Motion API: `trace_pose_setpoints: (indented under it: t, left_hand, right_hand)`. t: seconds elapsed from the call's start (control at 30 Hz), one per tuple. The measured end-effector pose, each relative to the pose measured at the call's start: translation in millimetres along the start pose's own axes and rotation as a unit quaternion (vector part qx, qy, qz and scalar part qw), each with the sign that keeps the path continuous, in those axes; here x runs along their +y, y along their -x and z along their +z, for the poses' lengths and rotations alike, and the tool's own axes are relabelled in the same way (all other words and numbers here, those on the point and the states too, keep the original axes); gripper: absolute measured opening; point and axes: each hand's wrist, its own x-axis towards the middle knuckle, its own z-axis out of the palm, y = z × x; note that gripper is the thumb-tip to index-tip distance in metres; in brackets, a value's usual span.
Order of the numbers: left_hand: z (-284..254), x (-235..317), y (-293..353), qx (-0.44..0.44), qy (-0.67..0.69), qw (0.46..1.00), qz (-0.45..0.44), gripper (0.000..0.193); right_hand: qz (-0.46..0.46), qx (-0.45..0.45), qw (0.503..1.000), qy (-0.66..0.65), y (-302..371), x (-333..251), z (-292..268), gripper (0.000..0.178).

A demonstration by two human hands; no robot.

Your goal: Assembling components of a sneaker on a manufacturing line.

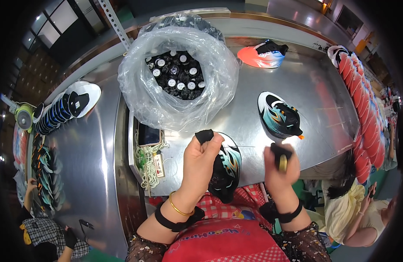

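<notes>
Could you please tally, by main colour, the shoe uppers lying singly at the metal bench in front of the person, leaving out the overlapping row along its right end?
Black-and-teal uppers, one nearest the person and one further to the right: 2
Coral-red upper with blue and black parts, at the far side: 1
Total: 3
</notes>
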Motion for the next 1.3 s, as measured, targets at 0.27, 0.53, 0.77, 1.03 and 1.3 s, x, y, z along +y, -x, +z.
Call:
trace_pose_setpoints:
  t: [0.27, 0.53, 0.77, 1.03, 1.3]
  left_hand:
    - [7.2, 2.7, 7.6, -0.063, -0.007, 0.998, 0.01, 0.009]
    - [3.8, 2.5, 11.6, -0.115, -0.026, 0.993, 0.027, 0.009]
    - [2.8, -6.3, 9.6, -0.156, -0.127, 0.979, 0.023, 0.007]
    - [-0.6, -7.1, 11.3, -0.119, -0.09, 0.984, 0.1, 0.004]
    - [4.6, -5.1, 12.0, -0.1, -0.013, 0.993, 0.057, 0.007]
  right_hand:
    - [-0.078, -0.095, 0.99, -0.075, -6.6, -22.1, 19.3, 0.037]
    - [-0.089, -0.106, 0.988, -0.068, -2.2, -17.5, 13.0, 0.03]
    - [-0.092, -0.156, 0.982, -0.051, -26.1, -26.8, 1.8, 0.02]
    - [0.0, -0.163, 0.964, -0.209, -11.7, -8.1, 11.6, 0.023]
    - [0.406, -0.293, 0.709, -0.496, -11.9, -10.0, 8.8, 0.01]
